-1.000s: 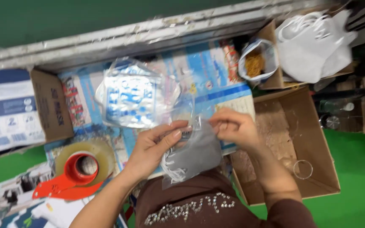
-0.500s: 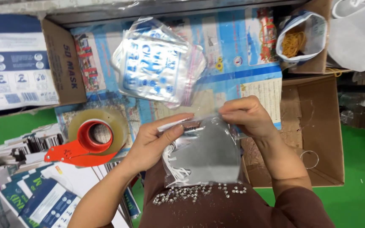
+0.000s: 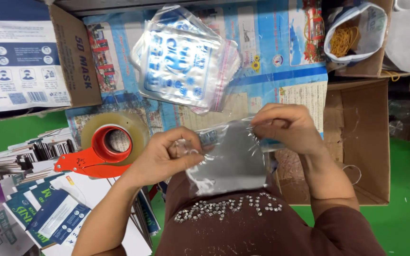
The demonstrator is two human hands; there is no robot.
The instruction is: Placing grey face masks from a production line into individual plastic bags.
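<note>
A printed sheet, blue with pictures, covers the worktop across the upper middle of the frame. At upper left stands a carton with a brown flap and a blue-and-white printed side. An open brown box takes the right of the frame, its floor dusty, with a thin loop lying low inside it. On the sheet at upper centre lies a stack of clear bags with blue print, fanned a little. At lower left, flat printed packs in blue, white and purple overlap, and above them a row of thin cards stands on edge.

Left of centre sits a tape roll on a red dispenser, its handle pointing toward the left edge. At upper right a small bag of rubber bands, yellow inside, sits open in another box.

In the centre, just above the person's brown top, a clear pouch with something grey inside is held between both hands. The left hand pinches the pouch's upper left corner between thumb and fingers. The right hand grasps its upper right edge, fingers curled over the top. The pouch hangs slightly tilted, its lower end over the studded chest of the top.
</note>
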